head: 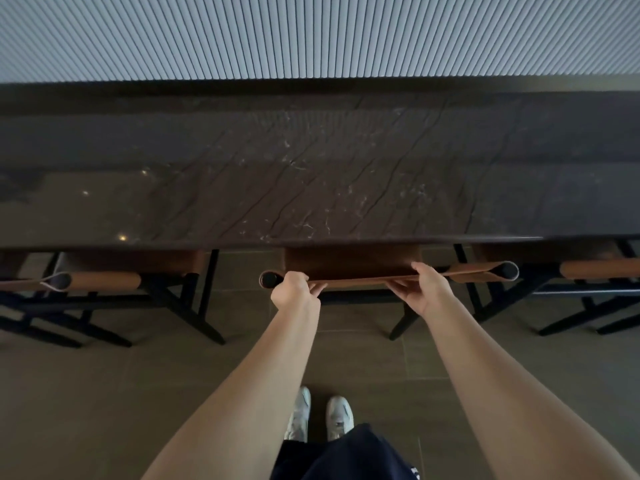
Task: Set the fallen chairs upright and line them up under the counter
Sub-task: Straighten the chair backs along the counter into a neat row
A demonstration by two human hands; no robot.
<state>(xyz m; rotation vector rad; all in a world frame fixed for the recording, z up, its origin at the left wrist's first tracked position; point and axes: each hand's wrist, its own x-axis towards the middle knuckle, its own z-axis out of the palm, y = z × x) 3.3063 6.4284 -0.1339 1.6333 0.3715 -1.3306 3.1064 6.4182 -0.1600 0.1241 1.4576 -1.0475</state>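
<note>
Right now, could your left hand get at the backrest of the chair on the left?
Likely yes, but not while busy: the left hand grips the middle chair's backrest. Once it lets go, the left chair's backrest stands nearby at similar height, nothing between.

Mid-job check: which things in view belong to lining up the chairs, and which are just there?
Belongs to the job:
- middle chair, upright, backrest held by left hand and right hand
- left chair, upright at the counter
- right chair, upright at the counter
- counter

Just there:
- ribbed wall
- floor tiles
- white shoes
</note>
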